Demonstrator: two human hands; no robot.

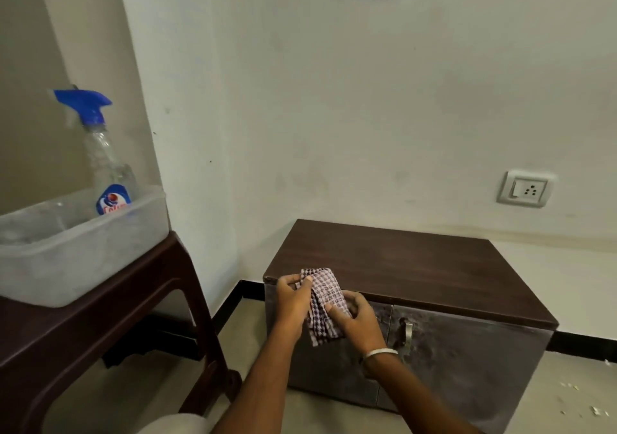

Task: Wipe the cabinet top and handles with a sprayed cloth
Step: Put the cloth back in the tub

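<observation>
Checked cloth [324,303] pinched between both hands' fingers [305,280] above cabinet front edge [434,303].

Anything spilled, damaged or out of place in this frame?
Small pale bits of debris lie scattered on the floor right of the cabinet. The cabinet doors look blotchy. Otherwise nothing stands out: both hands hold the checked cloth, untouched by spills.

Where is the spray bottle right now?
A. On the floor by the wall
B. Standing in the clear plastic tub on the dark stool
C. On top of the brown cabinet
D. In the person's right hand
B: the spray bottle stands upright inside the plastic tub on the stool, while both the left hand and the right hand hold the checked cloth over the cabinet.
</observation>
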